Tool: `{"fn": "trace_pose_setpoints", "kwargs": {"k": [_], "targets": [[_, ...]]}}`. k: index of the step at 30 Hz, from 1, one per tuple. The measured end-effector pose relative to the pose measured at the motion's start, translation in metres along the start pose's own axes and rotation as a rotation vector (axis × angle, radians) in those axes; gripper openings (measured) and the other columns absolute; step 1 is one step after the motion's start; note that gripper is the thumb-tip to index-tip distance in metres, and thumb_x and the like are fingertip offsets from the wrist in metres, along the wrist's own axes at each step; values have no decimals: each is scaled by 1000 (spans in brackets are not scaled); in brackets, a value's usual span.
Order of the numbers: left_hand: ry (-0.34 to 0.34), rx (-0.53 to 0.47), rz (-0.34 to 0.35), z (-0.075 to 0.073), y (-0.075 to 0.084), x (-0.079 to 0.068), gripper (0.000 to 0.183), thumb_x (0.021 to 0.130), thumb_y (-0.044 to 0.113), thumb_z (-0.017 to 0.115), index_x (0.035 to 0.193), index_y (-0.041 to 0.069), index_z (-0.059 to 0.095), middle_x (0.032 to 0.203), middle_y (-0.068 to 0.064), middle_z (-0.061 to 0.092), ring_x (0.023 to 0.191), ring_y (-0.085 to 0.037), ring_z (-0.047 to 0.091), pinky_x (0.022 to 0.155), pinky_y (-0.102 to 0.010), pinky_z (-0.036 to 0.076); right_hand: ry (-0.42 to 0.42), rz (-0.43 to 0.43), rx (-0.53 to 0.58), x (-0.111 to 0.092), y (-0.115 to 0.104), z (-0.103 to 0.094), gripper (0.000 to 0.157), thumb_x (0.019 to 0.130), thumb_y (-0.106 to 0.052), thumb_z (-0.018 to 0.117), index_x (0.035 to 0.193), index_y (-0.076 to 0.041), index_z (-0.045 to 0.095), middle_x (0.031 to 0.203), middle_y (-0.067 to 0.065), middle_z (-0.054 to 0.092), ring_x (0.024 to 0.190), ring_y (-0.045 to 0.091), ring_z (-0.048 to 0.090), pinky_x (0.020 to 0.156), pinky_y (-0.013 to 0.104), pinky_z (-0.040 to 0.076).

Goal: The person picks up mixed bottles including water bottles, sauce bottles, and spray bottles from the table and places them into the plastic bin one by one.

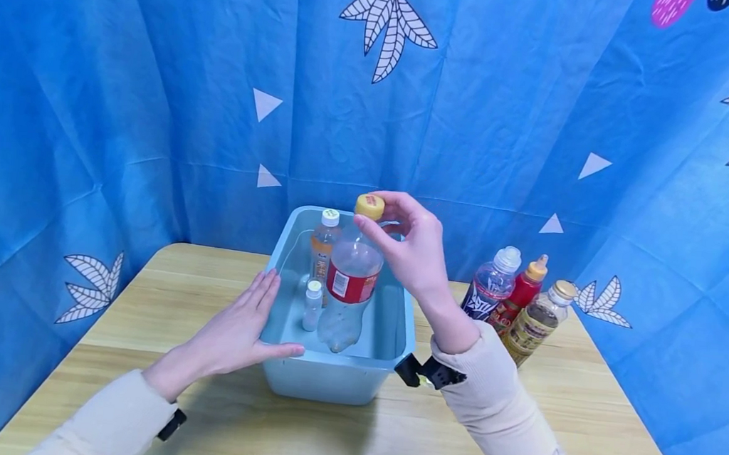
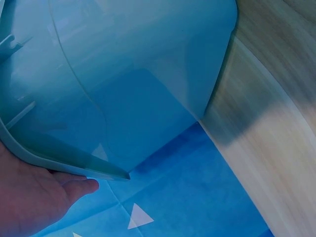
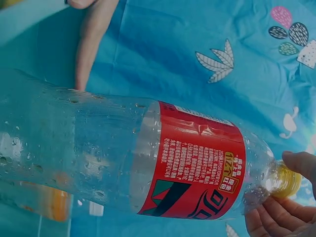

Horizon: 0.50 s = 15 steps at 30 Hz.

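My right hand [image 1: 405,241] pinches a clear plastic soda bottle [image 1: 349,319] by its neck, just under the yellow cap [image 3: 289,181]. The bottle has a red label [image 3: 197,163], droplets on its inside, and hangs upright over a light blue plastic bin [image 1: 336,382]. My left hand [image 1: 237,328] lies against the bin's left front rim with fingers straight and thumb spread; in the left wrist view the bin's wall [image 2: 123,89] fills most of the picture. Inside the bin stand an orange drink bottle [image 1: 322,245] with a white cap and a small clear bottle [image 1: 311,309].
Right of the bin, on the wooden table [image 1: 205,286], stand a dark-labelled bottle [image 1: 485,287], a red squeeze bottle [image 1: 527,287] with a yellow nozzle, and a bottle [image 1: 537,323] with a gold label. A blue patterned curtain [image 1: 359,127] hangs behind and along both sides.
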<state>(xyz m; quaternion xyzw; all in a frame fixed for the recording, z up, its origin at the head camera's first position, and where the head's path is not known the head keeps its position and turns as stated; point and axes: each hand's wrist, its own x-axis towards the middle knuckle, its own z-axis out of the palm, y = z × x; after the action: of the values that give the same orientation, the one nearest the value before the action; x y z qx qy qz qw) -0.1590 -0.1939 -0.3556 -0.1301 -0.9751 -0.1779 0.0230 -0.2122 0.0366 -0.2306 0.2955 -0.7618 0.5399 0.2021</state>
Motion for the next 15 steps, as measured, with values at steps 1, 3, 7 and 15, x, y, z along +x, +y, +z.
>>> {"fn": "trace_pose_setpoints", "kwargs": {"k": [1, 3, 7, 15], "targets": [[-2, 2, -3, 0, 0, 0, 114, 64, 79, 43, 141, 1, 12, 147, -16, 7, 132, -34, 6, 97, -54, 24, -3, 4, 1, -1, 0, 2, 31, 78, -18, 68, 105, -4, 61, 92, 5, 63, 79, 12, 58, 68, 32, 49], [0, 6, -2, 0, 0, 0, 114, 64, 79, 43, 141, 1, 12, 147, -16, 8, 132, -34, 6, 97, -54, 24, -8, 8, 1, -2, 1, 5, 31, 78, -18, 68, 105, -4, 61, 92, 4, 63, 79, 12, 57, 69, 32, 49], [3, 10, -1, 0, 0, 0, 113, 65, 78, 45, 141, 1, 12, 147, -15, 8, 132, -34, 7, 96, -55, 26, -21, 9, 7, -4, 3, 11, 30, 78, -18, 68, 104, -4, 60, 92, 4, 63, 79, 12, 58, 69, 32, 50], [13, 4, 0, -1, -1, -2, 113, 64, 77, 47, 142, 4, 11, 147, -13, 8, 132, -34, 7, 94, -55, 29, -53, 24, -4, -11, 8, 24, 30, 78, -18, 69, 104, -5, 60, 94, 4, 63, 80, 11, 58, 70, 28, 50]]}}
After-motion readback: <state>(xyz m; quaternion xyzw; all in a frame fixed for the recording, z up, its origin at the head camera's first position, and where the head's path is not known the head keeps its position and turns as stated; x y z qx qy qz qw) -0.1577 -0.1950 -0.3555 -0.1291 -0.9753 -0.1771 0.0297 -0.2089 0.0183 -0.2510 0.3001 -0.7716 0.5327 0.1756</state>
